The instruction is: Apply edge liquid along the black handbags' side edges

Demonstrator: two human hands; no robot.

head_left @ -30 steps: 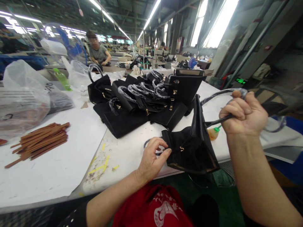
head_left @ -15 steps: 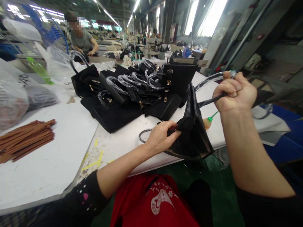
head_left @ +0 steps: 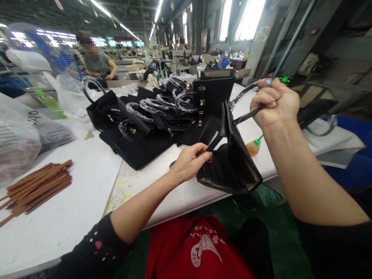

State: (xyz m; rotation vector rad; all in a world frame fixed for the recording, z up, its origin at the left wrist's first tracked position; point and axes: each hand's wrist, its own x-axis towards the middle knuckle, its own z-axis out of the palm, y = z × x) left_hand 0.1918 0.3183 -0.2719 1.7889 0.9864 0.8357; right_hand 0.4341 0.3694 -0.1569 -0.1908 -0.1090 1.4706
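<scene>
A black handbag is tilted at the table's front edge, its dark inside partly showing. My right hand, closed in a fist, grips one of its handles, which is partly wrapped in clear plastic, and holds it raised. With thumb and fingers, my left hand pinches the bag's near rim. A small red spot shows beside the left fingertips; I cannot make out what it is. Behind, a heap of black handbags with plastic-wrapped handles and gold-coloured clasps lies on the white table.
Brown strips lie in a bundle at left, near clear plastic bags. A small bottle with a green nozzle stands behind the handbag. A blue fan and a seated person are at the back left.
My left hand has pulled the bag's near side away from its far side, so the opening is wider. The view has shifted slightly. My right hand keeps hold of the handle.
</scene>
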